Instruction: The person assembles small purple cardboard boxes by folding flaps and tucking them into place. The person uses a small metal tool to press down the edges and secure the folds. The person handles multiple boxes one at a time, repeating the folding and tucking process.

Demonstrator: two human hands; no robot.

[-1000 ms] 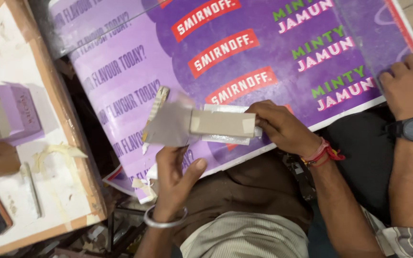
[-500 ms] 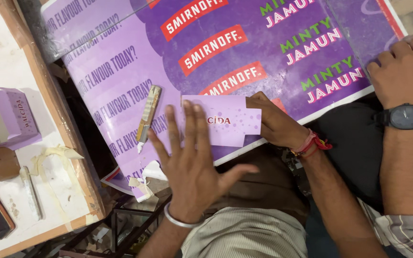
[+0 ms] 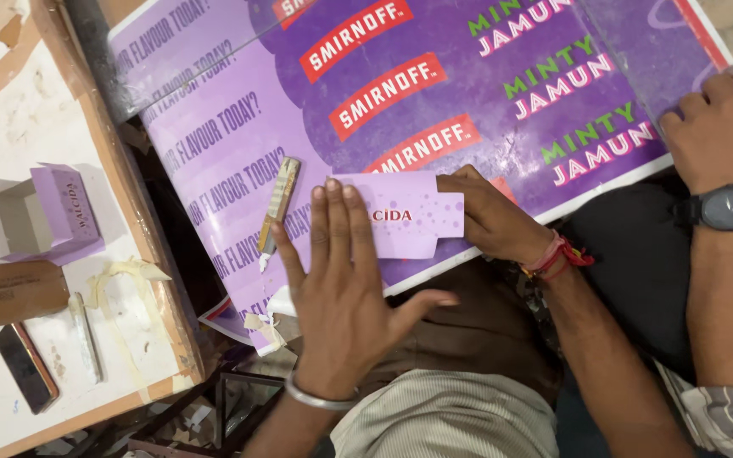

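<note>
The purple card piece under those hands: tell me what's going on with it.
The person's left hand presses flat, fingers spread, on a small purple die-cut card lying on a large purple printed sheet. The right hand holds the card's right end. A glue-stained stick lies beside it. Another person's hand with a wristwatch rests on the sheet's right edge.

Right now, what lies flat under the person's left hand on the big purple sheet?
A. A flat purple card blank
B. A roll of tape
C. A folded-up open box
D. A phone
A: the left hand presses palm-down on a flat purple card blank that the right hand steadies at its other end; the assembled purple box stands apart on the side board.
</note>
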